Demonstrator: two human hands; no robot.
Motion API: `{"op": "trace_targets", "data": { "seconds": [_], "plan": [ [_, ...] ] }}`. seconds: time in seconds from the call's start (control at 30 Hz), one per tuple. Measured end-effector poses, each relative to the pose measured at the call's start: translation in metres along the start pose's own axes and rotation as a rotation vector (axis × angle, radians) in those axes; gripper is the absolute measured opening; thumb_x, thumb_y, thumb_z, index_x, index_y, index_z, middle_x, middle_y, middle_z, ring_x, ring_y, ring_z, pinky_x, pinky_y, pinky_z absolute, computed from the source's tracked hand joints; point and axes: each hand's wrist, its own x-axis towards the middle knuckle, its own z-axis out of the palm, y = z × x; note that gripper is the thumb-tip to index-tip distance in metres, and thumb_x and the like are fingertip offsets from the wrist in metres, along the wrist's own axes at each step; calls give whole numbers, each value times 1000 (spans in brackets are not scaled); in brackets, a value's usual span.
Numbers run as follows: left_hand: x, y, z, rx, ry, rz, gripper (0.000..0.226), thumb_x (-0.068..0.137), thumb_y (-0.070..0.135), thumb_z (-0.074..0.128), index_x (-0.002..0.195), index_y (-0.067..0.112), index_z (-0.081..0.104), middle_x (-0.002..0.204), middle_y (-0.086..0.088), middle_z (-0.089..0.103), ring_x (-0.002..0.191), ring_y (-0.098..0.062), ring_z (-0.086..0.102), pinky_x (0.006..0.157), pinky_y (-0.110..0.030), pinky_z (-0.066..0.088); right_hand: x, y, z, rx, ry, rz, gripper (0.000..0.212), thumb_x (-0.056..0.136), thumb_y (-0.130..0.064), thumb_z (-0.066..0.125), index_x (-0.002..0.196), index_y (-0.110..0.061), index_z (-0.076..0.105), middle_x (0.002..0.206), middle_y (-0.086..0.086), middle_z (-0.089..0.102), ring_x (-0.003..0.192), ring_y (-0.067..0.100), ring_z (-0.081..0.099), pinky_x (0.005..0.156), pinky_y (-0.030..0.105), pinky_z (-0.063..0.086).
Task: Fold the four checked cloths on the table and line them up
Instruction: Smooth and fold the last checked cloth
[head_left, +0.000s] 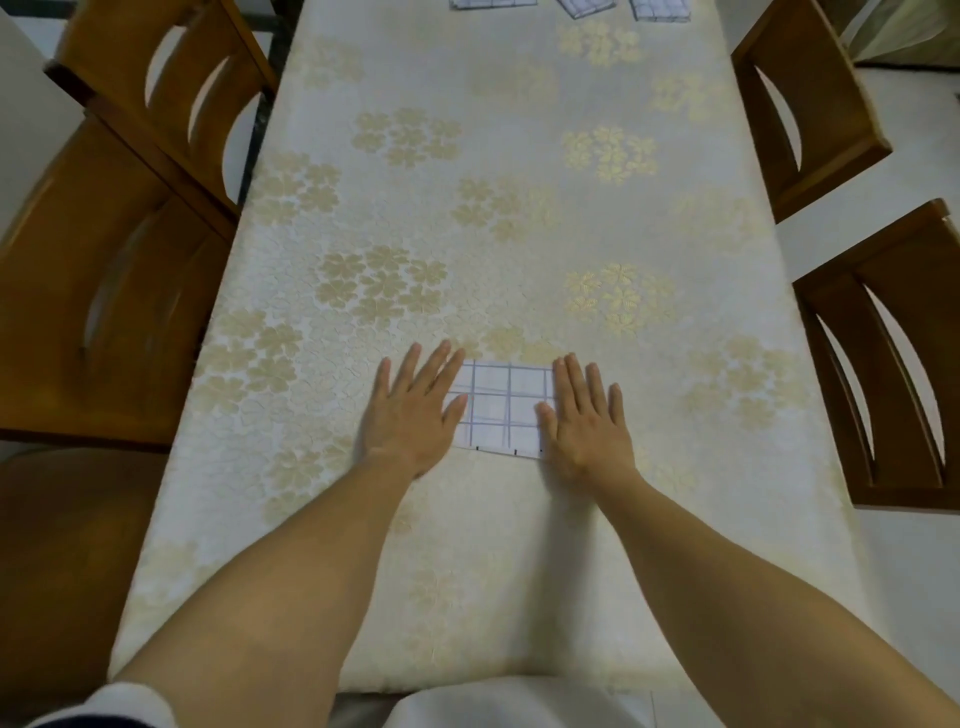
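A folded checked cloth (501, 405), white with thin grey-blue lines, lies flat as a small rectangle on the near half of the table (467, 218), roughly on its centre line. The left hand (410, 410) lies palm down over the cloth's left end and the right hand (584, 415) over its right end. Both have their fingers straight and slightly spread, gripping nothing, with the thumbs pointing inward onto the checked surface. The hands hide both short edges of the cloth, so only its middle strip shows between them. The table is covered by a cream tablecloth (597, 519) patterned with pale gold flower clusters. At the far end, cut off by the top of the picture, lie three more checked cloths: the far-left cloth (491, 4), the middle cloth (587, 6), which sits at an angle, and the far-right cloth (662, 9). They are well apart from the near one. Two brown wooden chairs (104, 291) stand along the left side and two more along the right.
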Motion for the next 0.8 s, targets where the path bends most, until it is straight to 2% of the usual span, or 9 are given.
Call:
{"op": "trace_targets", "data": {
  "seconds": [0.07,0.13,0.2,0.27,0.37,0.53,0.67,0.73,0.8],
  "plan": [
    [0,-12,-4,11,-43,-9,62,103,58,-5,153,34,-33,162,14,-33,152,-18,-27,125,-52,-9,-1,17,-6,-24,-28,7,66,102,-58,-1,155,-27,-26,161,-11,-32,150,16,-28,124,45,-12],
    [1,-16,-8,-22,-82,-1,64,103,59,1,157,34,-24,165,14,-27,153,-18,-24,125,-51,-11,4,27,-12,-1,-35,1,72,102,-61,10,160,-24,-11,166,-8,-18,154,19,-14,126,46,-4],
    [5,-15,-18,-169,-37,-23,68,105,61,19,163,30,3,171,10,-3,157,-20,-6,127,-48,-5,14,25,-22,57,82,-14,74,98,-62,36,157,-18,23,165,2,22,150,30,22,122,46,19],
    [16,-9,-30,-309,68,-36,68,100,62,43,156,24,34,161,1,32,149,-23,25,126,-42,13,29,13,-33,107,156,-42,68,90,-58,61,144,-19,46,146,10,46,130,33,43,108,43,36],
    [42,6,-49,-376,-4,-74,66,86,63,68,137,24,51,138,-3,47,129,-25,39,110,-38,32,51,-9,-49,129,53,-55,63,80,-56,76,130,-23,55,130,8,55,118,30,47,97,40,41],
    [58,13,-67,-226,-210,-86,49,81,60,76,117,30,62,127,-4,48,125,-28,40,103,-38,29,75,-15,-73,80,-271,94,55,78,-52,80,120,-19,64,113,7,66,109,31,57,94,40,40],
    [36,6,-64,-666,-110,-116,20,87,38,79,94,26,63,103,1,61,102,-21,57,81,-28,40,49,1,-74,385,-172,46,25,84,-33,79,96,-15,68,90,6,67,82,22,61,58,26,42],
    [20,3,-65,-914,-97,-143,20,90,31,77,97,17,65,91,0,63,84,-18,59,69,-25,44,29,6,-72,584,-97,77,22,84,-32,80,90,-13,70,83,3,66,74,18,60,54,24,42],
    [8,2,-66,-1039,-71,-146,22,93,30,73,102,11,66,96,-4,69,90,-21,65,78,-32,51,8,7,-71,816,-19,131,24,83,-32,82,90,-11,74,79,0,67,69,12,59,56,23,43]
  ]
}}
